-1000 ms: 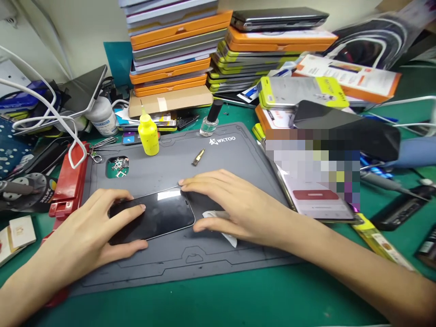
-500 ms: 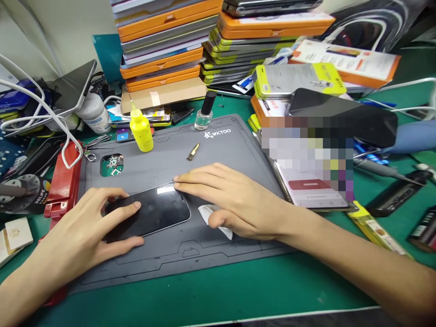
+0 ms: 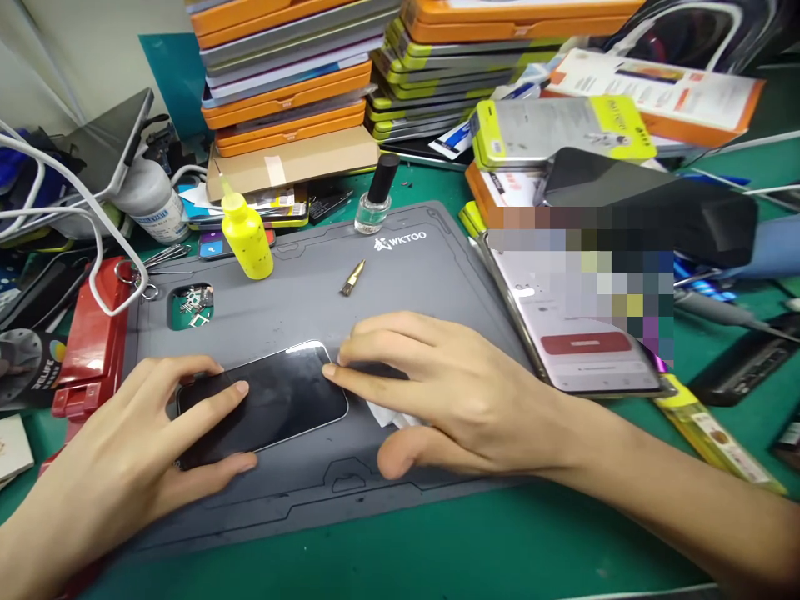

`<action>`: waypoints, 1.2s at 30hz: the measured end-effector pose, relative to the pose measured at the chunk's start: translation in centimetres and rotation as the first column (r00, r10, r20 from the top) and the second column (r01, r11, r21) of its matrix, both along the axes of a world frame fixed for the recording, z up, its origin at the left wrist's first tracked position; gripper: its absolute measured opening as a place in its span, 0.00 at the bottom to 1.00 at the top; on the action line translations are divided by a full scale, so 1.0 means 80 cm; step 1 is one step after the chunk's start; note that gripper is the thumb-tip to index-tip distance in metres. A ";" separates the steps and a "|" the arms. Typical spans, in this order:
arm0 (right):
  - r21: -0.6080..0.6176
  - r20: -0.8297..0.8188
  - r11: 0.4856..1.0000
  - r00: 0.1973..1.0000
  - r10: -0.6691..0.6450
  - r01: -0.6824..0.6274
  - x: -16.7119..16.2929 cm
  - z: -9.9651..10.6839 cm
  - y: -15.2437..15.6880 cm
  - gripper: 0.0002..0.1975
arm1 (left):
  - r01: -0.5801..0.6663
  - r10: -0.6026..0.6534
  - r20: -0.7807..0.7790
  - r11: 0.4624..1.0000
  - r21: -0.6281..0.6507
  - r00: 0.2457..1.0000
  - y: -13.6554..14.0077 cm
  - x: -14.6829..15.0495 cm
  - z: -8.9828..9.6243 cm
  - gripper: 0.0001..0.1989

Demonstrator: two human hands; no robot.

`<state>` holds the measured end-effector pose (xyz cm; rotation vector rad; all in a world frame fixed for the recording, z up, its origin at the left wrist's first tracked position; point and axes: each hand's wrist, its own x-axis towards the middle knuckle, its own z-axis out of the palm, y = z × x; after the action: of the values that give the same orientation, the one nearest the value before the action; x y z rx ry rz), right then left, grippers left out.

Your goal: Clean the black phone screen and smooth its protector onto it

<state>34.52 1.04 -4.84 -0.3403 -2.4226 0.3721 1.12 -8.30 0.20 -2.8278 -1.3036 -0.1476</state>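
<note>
A black-screened smartphone (image 3: 284, 404) lies face up on the grey work mat (image 3: 300, 292). My left hand (image 3: 143, 425) grips its left end, thumb along the near edge, one finger at the far edge and the index finger on the glass. With its index fingertip, my right hand (image 3: 437, 392) touches the screen near the right end. That hand's thumb is apart and its other fingers are slightly bent, holding nothing visible. Partly hidden under the right hand is a crumpled white wipe (image 3: 393, 417). A small brass-ended brush (image 3: 353, 277) rests farther back on the mat.
A yellow dropper bottle (image 3: 248, 237) and a clear bottle with black cap (image 3: 375, 196) stand at the mat's back. Left is a red tool (image 3: 93, 333). A lit phone (image 3: 581, 342), partly pixelated, lies right. Stacked flat boxes (image 3: 287, 100) rise behind.
My right index fingertip has shifted from the phone's far edge onto the screen near its right end, and the other fingers have bent more. My left hand keeps its grip. The view has shifted slightly.
</note>
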 end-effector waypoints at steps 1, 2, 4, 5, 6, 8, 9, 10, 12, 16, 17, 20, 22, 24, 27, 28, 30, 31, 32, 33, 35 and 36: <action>-0.003 0.010 1.000 1.000 0.011 -0.011 -0.001 0.002 -0.001 0.32 | -0.006 0.006 -0.003 1.000 -0.001 1.000 -0.002 -0.001 -0.001 0.22; -0.008 0.018 1.000 1.000 0.024 -0.023 -0.001 0.003 -0.001 0.32 | -0.018 0.018 -0.011 1.000 0.000 1.000 -0.003 -0.003 -0.003 0.22; -0.020 0.029 0.999 0.998 0.049 -0.048 -0.003 0.005 -0.002 0.32 | -0.037 0.037 -0.027 0.999 0.006 0.999 -0.007 -0.007 -0.007 0.22; -0.027 0.031 0.998 0.998 0.059 -0.058 -0.004 0.006 -0.003 0.32 | -0.045 0.045 -0.035 0.999 0.007 0.998 -0.009 -0.009 -0.009 0.22; -0.032 0.035 0.997 0.997 0.069 -0.068 -0.004 0.006 -0.003 0.32 | -0.050 0.050 -0.042 0.999 0.004 0.998 -0.010 -0.010 -0.011 0.22; -0.034 0.040 0.997 0.996 0.077 -0.076 -0.004 0.006 -0.005 0.33 | -0.052 0.052 -0.046 0.999 -0.002 0.998 -0.012 -0.011 -0.013 0.22; -0.031 0.042 0.997 0.996 0.077 -0.076 -0.004 0.006 -0.006 0.33 | -0.056 0.056 -0.049 0.998 -0.006 0.997 -0.012 -0.011 -0.013 0.22; -0.026 0.044 0.997 0.996 0.079 -0.078 -0.003 0.006 -0.007 0.33 | -0.063 0.062 -0.050 0.998 -0.009 0.997 -0.013 -0.010 -0.013 0.22; -0.023 0.045 0.996 0.995 0.086 -0.085 -0.002 0.007 -0.010 0.32 | -0.049 0.049 -0.039 0.999 0.000 0.998 -0.012 -0.007 -0.010 0.22; -0.027 0.037 0.995 0.994 0.100 -0.099 0.001 0.008 -0.014 0.30 | 0.008 -0.006 -0.039 0.999 0.037 0.999 -0.006 0.001 -0.003 0.21; -0.028 0.039 0.994 0.994 0.104 -0.103 0.002 0.008 -0.015 0.29 | 0.017 -0.015 -0.047 0.999 0.045 0.999 -0.004 0.003 -0.002 0.21; -0.031 0.056 0.991 0.990 0.130 -0.129 0.002 0.009 -0.017 0.27 | 0.035 -0.031 -0.070 0.997 0.067 0.997 0.000 0.006 -0.001 0.22; -0.029 0.059 0.990 0.988 0.143 -0.141 0.001 0.010 -0.019 0.29 | 0.047 -0.039 -0.090 0.995 0.092 0.995 0.001 0.007 -0.001 0.24; -0.021 0.063 0.990 0.988 0.144 -0.143 0.000 0.010 -0.020 0.31 | 0.052 -0.040 -0.109 0.992 0.115 0.993 0.002 0.008 -0.002 0.25; -0.021 0.049 0.989 0.988 0.144 -0.143 0.000 0.009 -0.016 0.31 | 0.050 -0.033 -0.125 0.990 0.134 0.992 0.002 0.010 -0.003 0.27; -0.030 0.035 0.988 0.988 0.151 -0.150 0.000 0.007 -0.013 0.31 | 0.048 -0.030 -0.128 0.989 0.138 0.991 0.002 0.010 -0.003 0.28; -0.051 0.006 0.985 0.986 0.168 -0.167 0.001 0.004 -0.009 0.28 | 0.043 -0.025 -0.122 0.988 0.151 0.992 0.001 0.011 -0.005 0.28; -0.056 -0.006 0.984 0.985 0.172 -0.172 0.001 0.003 -0.008 0.27 | 0.042 -0.024 -0.113 0.987 0.157 0.993 0.001 0.010 -0.005 0.28; -0.054 -0.011 0.983 0.985 0.173 -0.173 0.000 0.002 -0.007 0.26 | 0.041 -0.024 -0.105 0.987 0.156 0.994 0.001 0.010 -0.006 0.27; -0.046 -0.018 0.984 0.985 0.170 -0.171 -0.001 0.002 -0.007 0.26 | 0.038 -0.023 -0.094 0.987 0.158 0.995 0.001 0.009 -0.007 0.27; -0.014 -0.033 0.987 0.987 0.159 -0.160 -0.005 0.002 -0.010 0.27 | 0.038 -0.026 -0.079 0.988 0.153 0.997 0.001 0.008 -0.008 0.27; -0.002 -0.040 0.987 0.987 0.157 -0.158 -0.007 0.003 -0.011 0.28 | 0.038 -0.027 -0.072 0.988 0.151 0.997 0.000 0.007 -0.009 0.27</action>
<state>33.97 0.13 -4.61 -0.1423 -2.4167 0.4508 1.70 -8.27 -0.51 -2.7013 -1.1787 -0.1410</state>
